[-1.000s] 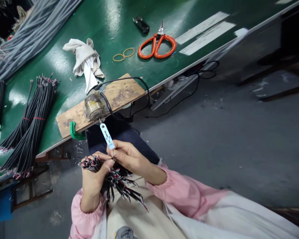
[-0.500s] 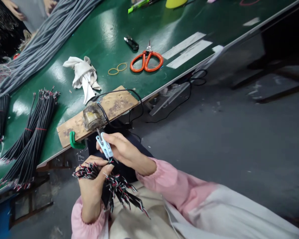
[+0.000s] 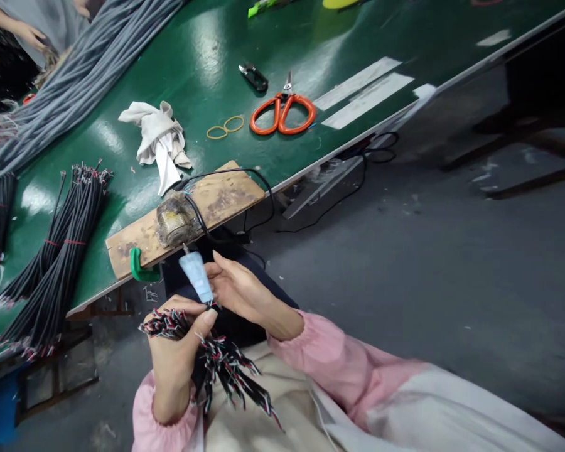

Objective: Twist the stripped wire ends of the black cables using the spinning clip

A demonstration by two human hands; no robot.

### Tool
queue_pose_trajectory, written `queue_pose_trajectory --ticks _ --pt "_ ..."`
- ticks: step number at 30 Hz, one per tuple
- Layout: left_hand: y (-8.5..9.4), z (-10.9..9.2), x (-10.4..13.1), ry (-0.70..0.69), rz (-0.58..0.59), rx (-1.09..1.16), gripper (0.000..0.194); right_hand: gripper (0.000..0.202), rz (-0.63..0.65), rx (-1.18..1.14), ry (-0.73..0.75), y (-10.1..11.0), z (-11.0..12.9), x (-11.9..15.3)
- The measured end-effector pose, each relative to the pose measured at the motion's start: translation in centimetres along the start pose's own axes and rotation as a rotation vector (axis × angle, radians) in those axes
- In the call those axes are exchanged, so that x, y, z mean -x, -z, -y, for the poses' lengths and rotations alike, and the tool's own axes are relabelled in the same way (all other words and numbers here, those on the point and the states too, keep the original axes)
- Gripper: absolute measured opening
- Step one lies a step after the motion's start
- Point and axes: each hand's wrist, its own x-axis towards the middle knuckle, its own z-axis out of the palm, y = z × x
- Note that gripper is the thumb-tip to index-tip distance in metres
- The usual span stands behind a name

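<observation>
A light blue clothes peg [image 3: 196, 276], smeared by motion, sits on the thin shaft of a small motor [image 3: 175, 220] fixed to a wooden board. My left hand [image 3: 179, 336] is closed around a bundle of black cables [image 3: 235, 370] with stripped red, white and black wire ends. Its thumb and forefinger pinch one cable end just below the peg's jaws; whether the wires are inside the jaws cannot be made out. Just right of the peg is my right hand [image 3: 245, 292], fingers apart, with nothing held in it.
A green clamp [image 3: 141, 267] grips the board [image 3: 228, 191] at the table edge. Cable bundles [image 3: 70, 251], a white cloth [image 3: 157, 141], rubber bands [image 3: 225, 127], orange-handled scissors [image 3: 282, 114] and snips [image 3: 253, 77] lie on the green table. Grey cables [image 3: 89, 88] run beside another person's hand [image 3: 31, 36].
My right hand has let go of the clothes peg and moved slightly right, its fingers opening. The peg has gone from sharp to blurred. My left hand keeps its hold on the cables.
</observation>
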Motion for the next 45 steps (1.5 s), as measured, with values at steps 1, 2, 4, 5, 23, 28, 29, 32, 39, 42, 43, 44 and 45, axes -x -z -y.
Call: queue_pose_trajectory --ticks 1,2,4,5,23,28,29,32,39,42,43,44,45 --pt "0.0 -0.2 0.1 -0.01 0.014 -0.011 0.01 0.046 -0.011 0.012 0.016 0.3 -0.1 0.2" --pt "0.1 -0.3 0.2 -0.02 0.025 -0.022 0.009 0.045 -0.021 0.033 0.04 0.5 -0.1 0.4" --pt "0.1 -0.7 0.4 -0.036 0.037 -0.045 0.009 0.042 -0.046 0.111 0.098 0.9 -0.2 1.1" --pt "0.2 -0.8 0.5 -0.042 0.039 -0.058 0.009 0.04 -0.065 0.165 0.13 1.0 -0.2 1.6" --pt "0.9 0.2 1.7 0.186 0.152 -0.024 0.032 0.036 0.264 0.668 0.422 1.5 -0.1 3.9" --pt "0.8 0.4 1.6 0.156 0.136 -0.069 0.03 0.037 0.068 0.624 0.518 0.8 -1.5 3.8" --pt "0.8 0.5 1.5 0.136 0.121 -0.08 0.029 0.039 0.015 0.615 0.522 0.6 -1.9 3.9" --pt "0.7 1.1 1.5 0.074 0.04 -0.075 0.021 0.04 -0.112 0.632 0.6 0.2 -2.7 4.2" --pt "1.4 1.3 1.4 0.01 0.155 -0.01 0.022 0.042 0.142 0.192 0.063 0.4 -3.0 4.1" --pt "1.7 1.0 1.4 -0.1 0.22 -0.146 0.013 0.038 0.18 0.077 -0.08 0.1 -3.2 4.1" --pt "1.8 1.1 1.5 -0.118 0.222 -0.176 0.011 0.035 0.163 0.11 -0.05 -0.1 -3.3 4.2" --pt "1.9 1.2 1.6 -0.116 0.212 -0.185 0.013 0.033 0.139 0.161 -0.008 -0.2 -3.3 4.2" --pt "2.0 1.4 1.7 -0.102 0.193 -0.179 0.016 0.032 0.103 0.217 0.04 -0.4 -3.3 4.2"
